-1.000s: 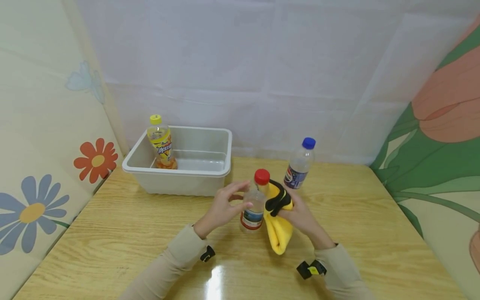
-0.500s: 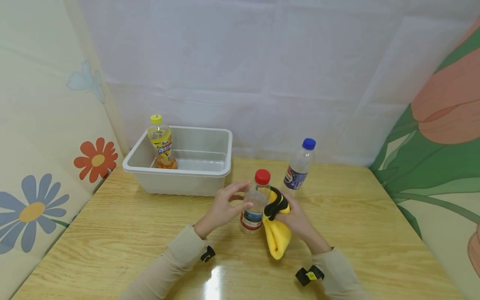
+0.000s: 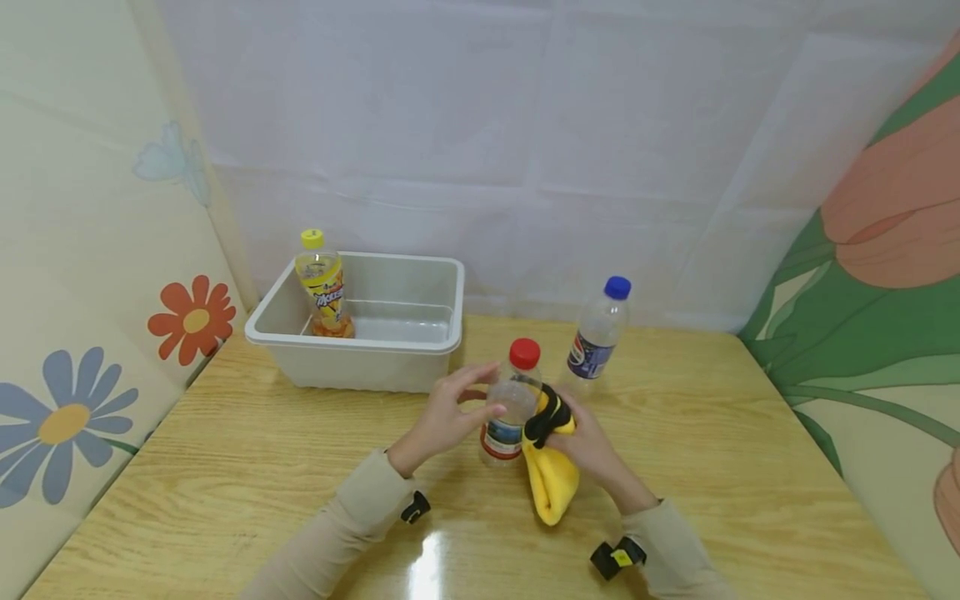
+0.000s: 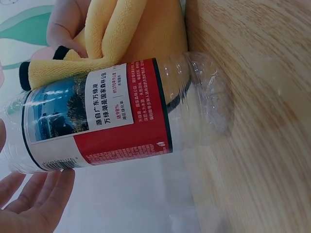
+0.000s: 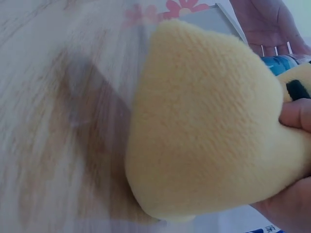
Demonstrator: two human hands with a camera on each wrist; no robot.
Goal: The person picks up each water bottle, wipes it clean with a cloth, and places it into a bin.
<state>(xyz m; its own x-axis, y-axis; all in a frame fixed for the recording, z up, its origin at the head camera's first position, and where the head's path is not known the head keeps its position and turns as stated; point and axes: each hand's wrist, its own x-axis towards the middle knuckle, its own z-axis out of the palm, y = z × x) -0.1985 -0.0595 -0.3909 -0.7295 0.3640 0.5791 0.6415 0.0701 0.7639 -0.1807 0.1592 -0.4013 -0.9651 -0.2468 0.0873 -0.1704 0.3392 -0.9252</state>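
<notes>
A clear plastic bottle [image 3: 504,437] with a red cap and a red, white and blue label stands upright on the table. My left hand [image 3: 448,414] holds it from the left, thumb on the near side and fingers behind. In the left wrist view, the fingertips [image 4: 60,187] meet the label's edge. My right hand [image 3: 596,442] grips a folded yellow cloth [image 3: 555,479] with black edging against the bottle's right side. The fluffy cloth [image 5: 204,121] fills most of the right wrist view, pinched between thumb and fingers. Its lower fold hangs down close over the table.
At the back left stands a grey plastic bin [image 3: 363,367], with a yellow-capped bottle [image 3: 326,292] leaning inside it. A blue-capped bottle [image 3: 592,354] with a dark label stands behind my right hand. The wood-grain table [image 3: 247,483] meets a white cloth backdrop [image 3: 480,150].
My right hand and the yellow cloth have shifted slightly left and toward me along the bottle's side. The left hand and the bottle have stayed nearly in place.
</notes>
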